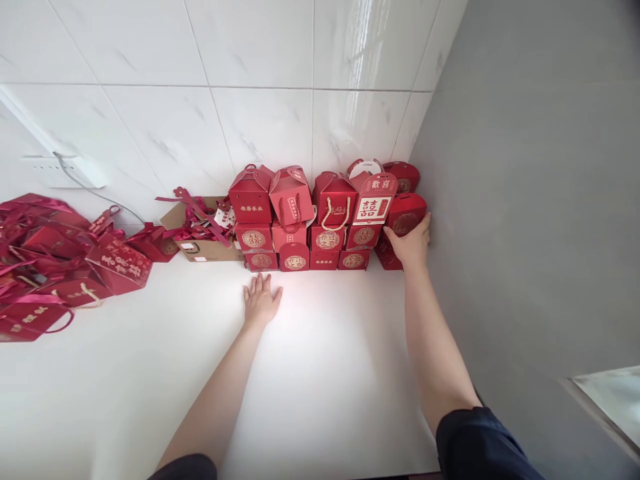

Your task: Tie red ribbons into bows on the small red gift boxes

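Red gift boxes with gold lettering stand stacked in rows against the tiled wall; one lower box has a round gold emblem. My right hand grips a red box with a rounded top at the stack's right end, thumb on its left side and fingers on its right. Below that box another red box is partly hidden by the hand. My left hand lies flat on the white tabletop, fingers spread, just in front of the bottom row. It holds nothing.
A heap of red boxes with ribbons covers the left side. Between heap and stack stands a cardboard box holding ribboned pieces. A grey panel rises close on the right. A cable runs from a wall socket.
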A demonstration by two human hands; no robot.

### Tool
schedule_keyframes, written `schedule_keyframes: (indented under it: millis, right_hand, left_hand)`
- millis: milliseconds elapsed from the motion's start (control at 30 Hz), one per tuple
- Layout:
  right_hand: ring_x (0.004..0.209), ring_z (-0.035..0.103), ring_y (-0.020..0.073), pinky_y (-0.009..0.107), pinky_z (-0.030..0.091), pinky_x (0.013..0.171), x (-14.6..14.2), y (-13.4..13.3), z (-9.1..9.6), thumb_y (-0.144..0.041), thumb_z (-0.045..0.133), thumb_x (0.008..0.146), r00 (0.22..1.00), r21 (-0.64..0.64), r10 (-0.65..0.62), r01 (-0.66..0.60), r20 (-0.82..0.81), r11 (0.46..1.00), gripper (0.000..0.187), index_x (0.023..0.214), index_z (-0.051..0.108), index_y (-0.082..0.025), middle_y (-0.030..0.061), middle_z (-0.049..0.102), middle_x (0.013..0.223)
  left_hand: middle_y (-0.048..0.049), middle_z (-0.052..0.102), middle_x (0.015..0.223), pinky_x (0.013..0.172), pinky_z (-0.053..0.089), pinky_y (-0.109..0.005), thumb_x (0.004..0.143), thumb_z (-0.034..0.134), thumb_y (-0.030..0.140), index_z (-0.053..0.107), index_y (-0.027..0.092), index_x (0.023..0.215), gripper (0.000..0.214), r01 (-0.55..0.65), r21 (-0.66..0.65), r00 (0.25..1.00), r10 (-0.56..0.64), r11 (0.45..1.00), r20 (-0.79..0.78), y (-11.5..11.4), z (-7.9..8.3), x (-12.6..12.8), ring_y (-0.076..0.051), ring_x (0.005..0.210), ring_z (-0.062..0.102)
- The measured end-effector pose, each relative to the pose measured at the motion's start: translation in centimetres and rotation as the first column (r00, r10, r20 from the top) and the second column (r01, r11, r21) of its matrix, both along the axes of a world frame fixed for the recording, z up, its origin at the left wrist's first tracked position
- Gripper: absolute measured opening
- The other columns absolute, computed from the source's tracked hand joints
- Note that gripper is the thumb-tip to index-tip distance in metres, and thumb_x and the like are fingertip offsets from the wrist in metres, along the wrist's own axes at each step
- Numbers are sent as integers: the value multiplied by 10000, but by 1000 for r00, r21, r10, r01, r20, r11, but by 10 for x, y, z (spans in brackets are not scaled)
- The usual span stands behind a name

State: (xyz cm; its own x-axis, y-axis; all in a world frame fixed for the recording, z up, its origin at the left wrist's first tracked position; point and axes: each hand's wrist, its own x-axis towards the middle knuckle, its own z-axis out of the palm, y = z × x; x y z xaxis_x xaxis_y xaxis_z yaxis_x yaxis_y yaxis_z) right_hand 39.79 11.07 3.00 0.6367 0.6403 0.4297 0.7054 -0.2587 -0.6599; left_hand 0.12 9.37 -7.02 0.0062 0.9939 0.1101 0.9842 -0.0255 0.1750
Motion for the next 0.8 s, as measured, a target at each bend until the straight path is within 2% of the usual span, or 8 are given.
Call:
schedule_keyframes:
  millis: [167,333,433,533,633,800]
  right_hand:
    - [1205,549,419,513,463,976,-6,0,-23,-418,688,732,999,-64,-38,37,-1,997,1144,1538,-64,-113,279,430,1407]
    - [1068,655,363,462,515,880,-7,-15,-29,-229,515,823,998,-192,-52,56,26,980,899,1542,-18,-145,234,588,1255]
    - [1035,668,360,463,520,853,-3,-30,-19,-204,490,827,998,-240,-38,50,52,970,831,1535,64,-113,241,625,1205]
    - [1001,675,365,473,522,833,2,-49,-3,-188,542,783,997,-304,-27,48,71,951,834,1515,156,-88,243,657,1130]
    - [992,674,379,495,518,826,5,-68,14,-202,580,762,997,-368,-9,37,77,929,749,1451,307,-93,250,665,1087]
    - [932,680,406,489,525,730,10,-97,32,-270,626,758,995,-564,93,-60,30,824,603,1323,486,-114,249,684,1008]
  left_hand:
    - [-132,263,1605,1213,130,-536,955,339,505,369,138,1498,656,1,8,1000,-1,1000,7,2,0,0,-301,1496,210]
    - [-131,273,1601,1213,127,-533,955,342,506,382,147,1491,646,4,11,1000,-4,1000,17,3,0,0,-297,1495,214]
    - [-129,272,1602,1213,125,-535,953,343,510,382,145,1490,650,4,7,1000,-4,1000,20,3,-1,0,-299,1495,211]
    - [-127,264,1605,1215,120,-529,953,346,511,378,146,1492,652,4,4,1000,-4,1000,20,4,-1,0,-297,1497,206]
    - [-127,264,1605,1216,118,-524,954,347,509,381,148,1491,648,8,2,1000,-8,1000,17,4,-1,0,-297,1497,206]
    - [-127,265,1605,1215,117,-526,961,332,496,377,149,1493,636,34,-3,999,-34,999,14,0,1,-2,-297,1497,208]
